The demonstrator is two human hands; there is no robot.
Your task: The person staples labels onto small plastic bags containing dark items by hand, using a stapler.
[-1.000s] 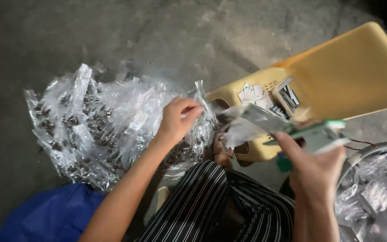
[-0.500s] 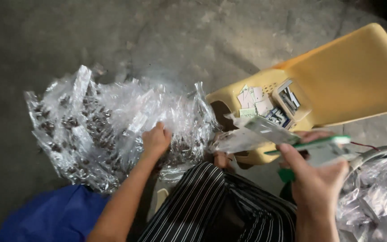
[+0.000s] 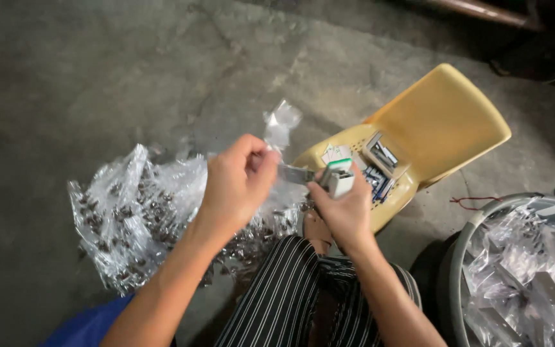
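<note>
Since the small clear plastic packet [image 3: 282,126] looks flimsy and slippery, I am pinching its lower end in my left hand [image 3: 236,180] fingers while my right hand [image 3: 342,209] fingers are clamping the stiff white-and-green tool [image 3: 340,177].

Left hand [image 3: 239,183] up off the plastic bag pile [image 3: 136,218], now frame centre, pinching a small clear packet [image 3: 282,125]. Right hand [image 3: 345,209] moved leftward, meeting it with white holder [image 3: 340,178].

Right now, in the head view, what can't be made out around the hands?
- Small clear packet: motion-blurred; contents unreadable.
- Flat metal piece between left hand and right hand: ends covered by fingers.
- White and green item: lower part hidden by the right hand.
- Basin of packets: cut off by the right and bottom edges.
- Items on the yellow chair: too small.
</note>
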